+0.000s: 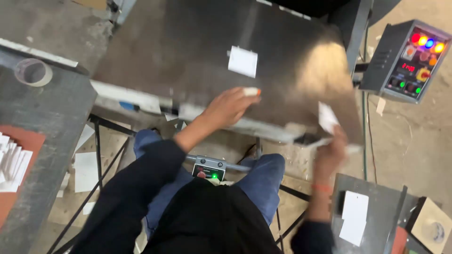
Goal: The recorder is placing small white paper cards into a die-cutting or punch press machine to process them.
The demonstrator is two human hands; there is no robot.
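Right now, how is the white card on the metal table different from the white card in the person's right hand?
The card on the metal table lies flat and alone on the metal table; the card in the right hand is lifted at the table's edge. The table card looks sharp; the held card is blurred. The right hand touches only the held one. Both are white.

Left hand (229, 107) reaches forward, palm down, fingers spread; right hand (331, 149) raised, blurred, fingers pinched

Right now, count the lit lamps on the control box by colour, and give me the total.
Red lamp: 1
Yellow lamp: 1
Blue lamp: 1
Orange lamp: 1
Total: 4 in the top row of the control box. Smaller green lights sit lower on the panel and are not counted here.
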